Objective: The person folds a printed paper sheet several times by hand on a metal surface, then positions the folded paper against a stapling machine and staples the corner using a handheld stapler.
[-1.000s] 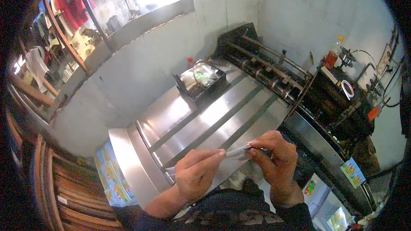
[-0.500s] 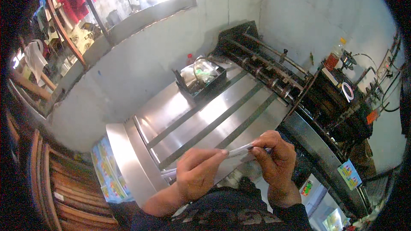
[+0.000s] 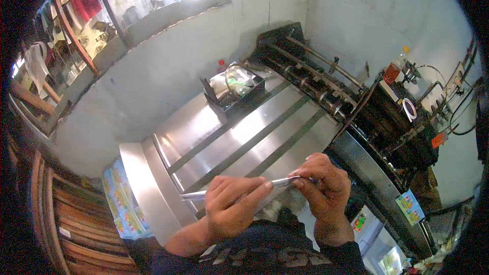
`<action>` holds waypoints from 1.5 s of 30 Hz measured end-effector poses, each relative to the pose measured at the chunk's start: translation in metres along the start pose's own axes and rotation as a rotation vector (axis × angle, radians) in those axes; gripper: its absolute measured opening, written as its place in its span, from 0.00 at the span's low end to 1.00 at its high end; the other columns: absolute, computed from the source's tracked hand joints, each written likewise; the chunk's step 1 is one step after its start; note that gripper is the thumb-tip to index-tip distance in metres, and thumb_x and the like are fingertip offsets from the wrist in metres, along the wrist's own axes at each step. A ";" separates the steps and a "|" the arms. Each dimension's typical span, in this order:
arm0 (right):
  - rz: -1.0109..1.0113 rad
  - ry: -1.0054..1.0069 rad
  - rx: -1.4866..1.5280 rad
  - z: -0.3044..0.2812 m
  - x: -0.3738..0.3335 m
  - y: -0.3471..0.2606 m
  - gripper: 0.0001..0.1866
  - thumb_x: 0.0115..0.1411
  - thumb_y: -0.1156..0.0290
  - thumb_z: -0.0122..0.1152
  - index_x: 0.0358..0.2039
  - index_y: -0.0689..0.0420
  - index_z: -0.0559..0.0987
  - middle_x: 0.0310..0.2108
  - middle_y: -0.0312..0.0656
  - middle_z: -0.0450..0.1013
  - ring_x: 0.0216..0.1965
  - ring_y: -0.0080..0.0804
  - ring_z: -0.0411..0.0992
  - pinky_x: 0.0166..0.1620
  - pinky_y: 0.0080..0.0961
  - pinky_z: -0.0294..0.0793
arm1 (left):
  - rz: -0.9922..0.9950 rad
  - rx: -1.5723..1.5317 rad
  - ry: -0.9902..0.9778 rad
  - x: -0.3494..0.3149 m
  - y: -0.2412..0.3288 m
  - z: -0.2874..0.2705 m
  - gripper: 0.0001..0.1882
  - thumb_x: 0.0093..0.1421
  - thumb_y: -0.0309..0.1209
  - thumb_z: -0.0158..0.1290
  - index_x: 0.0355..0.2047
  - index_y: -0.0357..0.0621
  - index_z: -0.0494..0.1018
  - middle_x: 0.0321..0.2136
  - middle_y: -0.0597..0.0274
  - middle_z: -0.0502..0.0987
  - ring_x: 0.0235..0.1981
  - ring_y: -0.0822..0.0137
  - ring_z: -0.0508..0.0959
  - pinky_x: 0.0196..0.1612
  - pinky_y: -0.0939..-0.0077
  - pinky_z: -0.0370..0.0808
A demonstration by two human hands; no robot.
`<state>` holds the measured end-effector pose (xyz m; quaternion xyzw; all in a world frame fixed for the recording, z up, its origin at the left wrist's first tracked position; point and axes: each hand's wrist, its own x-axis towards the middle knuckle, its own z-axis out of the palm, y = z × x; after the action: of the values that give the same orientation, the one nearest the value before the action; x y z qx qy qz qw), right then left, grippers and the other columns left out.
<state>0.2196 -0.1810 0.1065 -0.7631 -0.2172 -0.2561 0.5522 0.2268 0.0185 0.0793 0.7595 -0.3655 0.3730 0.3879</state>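
Between my two hands stretches a thin, narrow, silvery-white strip [image 3: 280, 181]; I cannot make out its exact kind. My left hand [image 3: 230, 204] pinches it near the middle between thumb and fingers, and the other end sticks out to the left past my knuckles. Thumb and fingertips of my right hand [image 3: 326, 187] close on its right end. Both hands are held above the near part of a shiny metal feed table [image 3: 201, 122] crossed by dark belts [image 3: 254, 145].
A black box [image 3: 243, 97] with plastic bags sits on the table's far side. Rollers of a machine [image 3: 318, 89] stand beyond, with a bottle of reddish liquid [image 3: 396, 69] at right. Stacked printed sheets [image 3: 125, 203] lie at left, near wooden slats [image 3: 91, 224].
The view has shifted slightly, so the table sits a little further left. More of the strip's left end shows beyond my left hand. Both hands keep their pinch.
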 end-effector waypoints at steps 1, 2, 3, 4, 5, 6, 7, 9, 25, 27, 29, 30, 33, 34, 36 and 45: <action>0.015 0.004 0.000 0.001 0.000 0.000 0.07 0.49 0.77 0.67 0.29 0.59 0.79 0.27 0.40 0.78 0.29 0.31 0.71 0.36 0.26 0.68 | 0.011 0.012 -0.001 0.000 0.000 0.000 0.19 0.41 0.26 0.58 0.38 0.41 0.80 0.33 0.59 0.80 0.29 0.67 0.79 0.32 0.74 0.70; 0.017 0.001 0.002 0.003 0.000 0.001 0.07 0.49 0.77 0.67 0.29 0.59 0.79 0.27 0.40 0.78 0.29 0.31 0.71 0.36 0.26 0.68 | 0.007 0.014 -0.001 -0.001 0.000 -0.001 0.19 0.41 0.26 0.58 0.38 0.41 0.80 0.33 0.59 0.80 0.29 0.67 0.79 0.32 0.74 0.70; 0.014 0.016 0.025 0.005 0.001 0.001 0.07 0.48 0.77 0.67 0.29 0.59 0.79 0.27 0.40 0.78 0.29 0.31 0.71 0.36 0.26 0.68 | 0.001 0.022 -0.006 -0.002 0.000 -0.001 0.19 0.41 0.25 0.58 0.38 0.41 0.80 0.34 0.59 0.80 0.29 0.67 0.79 0.32 0.74 0.71; 0.011 0.030 0.049 0.006 0.002 0.002 0.06 0.48 0.77 0.67 0.29 0.59 0.79 0.27 0.40 0.78 0.29 0.31 0.71 0.36 0.27 0.67 | -0.005 0.032 -0.010 -0.002 0.000 -0.002 0.19 0.41 0.25 0.58 0.38 0.41 0.80 0.34 0.59 0.80 0.29 0.67 0.79 0.32 0.74 0.71; 0.012 0.026 0.051 0.007 0.002 0.002 0.06 0.48 0.77 0.67 0.29 0.59 0.79 0.27 0.40 0.78 0.29 0.31 0.71 0.36 0.27 0.67 | -0.009 0.035 -0.008 -0.002 0.001 -0.003 0.19 0.41 0.25 0.58 0.38 0.41 0.80 0.34 0.59 0.80 0.29 0.67 0.79 0.32 0.74 0.71; 0.006 0.017 0.051 0.007 0.003 0.002 0.07 0.48 0.77 0.67 0.29 0.59 0.79 0.27 0.40 0.78 0.29 0.31 0.70 0.36 0.27 0.67 | -0.014 0.042 -0.018 -0.002 0.001 -0.004 0.19 0.41 0.25 0.58 0.38 0.41 0.80 0.34 0.59 0.80 0.29 0.66 0.79 0.33 0.74 0.71; -0.001 0.008 0.052 0.007 0.003 0.002 0.07 0.48 0.77 0.68 0.29 0.59 0.79 0.26 0.40 0.78 0.28 0.31 0.70 0.36 0.28 0.67 | -0.020 0.050 -0.027 -0.002 0.002 -0.005 0.20 0.40 0.25 0.58 0.38 0.41 0.80 0.34 0.59 0.80 0.29 0.66 0.79 0.33 0.74 0.72; -0.008 -0.003 0.052 0.008 0.005 0.002 0.07 0.48 0.77 0.68 0.29 0.59 0.79 0.26 0.40 0.78 0.28 0.31 0.70 0.37 0.28 0.67 | -0.031 0.054 -0.023 -0.004 0.002 -0.006 0.20 0.40 0.25 0.58 0.38 0.41 0.80 0.34 0.59 0.80 0.30 0.66 0.79 0.33 0.74 0.72; 0.431 -0.229 -0.137 0.036 0.049 0.077 0.16 0.55 0.61 0.62 0.36 0.62 0.81 0.30 0.46 0.79 0.30 0.40 0.77 0.35 0.33 0.75 | -0.842 -0.029 -0.270 -0.021 -0.043 0.023 0.12 0.57 0.31 0.55 0.40 0.40 0.78 0.34 0.49 0.80 0.34 0.56 0.81 0.40 0.68 0.76; 0.464 -0.384 -0.190 0.044 0.065 0.145 0.20 0.55 0.57 0.61 0.39 0.62 0.80 0.32 0.48 0.79 0.32 0.41 0.77 0.38 0.35 0.75 | -0.970 -0.084 -0.302 -0.027 -0.079 0.048 0.15 0.56 0.34 0.55 0.41 0.38 0.78 0.34 0.48 0.80 0.37 0.54 0.81 0.42 0.67 0.75; 0.513 -0.496 -0.163 0.072 0.058 0.198 0.22 0.54 0.55 0.61 0.41 0.61 0.80 0.35 0.48 0.78 0.35 0.43 0.77 0.41 0.36 0.75 | -1.036 -0.090 -0.263 -0.049 -0.114 0.069 0.16 0.56 0.35 0.55 0.41 0.38 0.78 0.34 0.47 0.80 0.37 0.54 0.81 0.43 0.66 0.75; 0.371 -0.346 -0.338 0.087 0.047 0.221 0.23 0.54 0.55 0.61 0.43 0.60 0.79 0.39 0.48 0.77 0.39 0.44 0.75 0.45 0.37 0.72 | -1.091 -0.120 -0.227 -0.063 -0.129 0.080 0.16 0.56 0.35 0.55 0.41 0.38 0.78 0.34 0.47 0.80 0.38 0.54 0.81 0.44 0.65 0.74; 0.073 -0.349 -0.693 0.122 0.013 0.216 0.22 0.54 0.59 0.60 0.47 0.56 0.75 0.49 0.46 0.72 0.50 0.44 0.68 0.53 0.43 0.64 | -1.105 0.041 -0.180 -0.106 -0.168 0.094 0.15 0.56 0.33 0.53 0.40 0.37 0.78 0.34 0.46 0.80 0.37 0.54 0.81 0.44 0.66 0.74; 0.008 -0.443 -0.701 0.131 -0.008 0.219 0.21 0.55 0.60 0.60 0.47 0.56 0.75 0.48 0.45 0.72 0.50 0.41 0.68 0.51 0.45 0.65 | -1.111 0.047 -0.179 -0.114 -0.173 0.097 0.15 0.56 0.33 0.53 0.40 0.37 0.78 0.34 0.46 0.80 0.37 0.54 0.81 0.44 0.66 0.74; -0.085 -0.547 -0.757 0.142 -0.046 0.198 0.19 0.57 0.61 0.57 0.47 0.54 0.75 0.53 0.39 0.69 0.57 0.36 0.63 0.56 0.53 0.59 | -1.178 0.085 -0.102 -0.127 -0.179 0.100 0.13 0.56 0.31 0.52 0.37 0.35 0.78 0.33 0.45 0.80 0.36 0.51 0.80 0.43 0.64 0.74; -0.126 -0.691 -0.784 0.136 -0.082 0.208 0.22 0.61 0.62 0.48 0.53 0.61 0.71 0.59 0.43 0.64 0.62 0.35 0.59 0.61 0.62 0.50 | -0.880 0.410 -0.015 -0.144 -0.175 0.129 0.12 0.55 0.26 0.52 0.40 0.41 0.75 0.36 0.50 0.75 0.40 0.48 0.73 0.43 0.57 0.70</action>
<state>0.3045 -0.1170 -0.1329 -0.9378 -0.3201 -0.0841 0.1050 0.3455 0.0211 -0.1532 0.9053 0.0688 0.2323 0.3488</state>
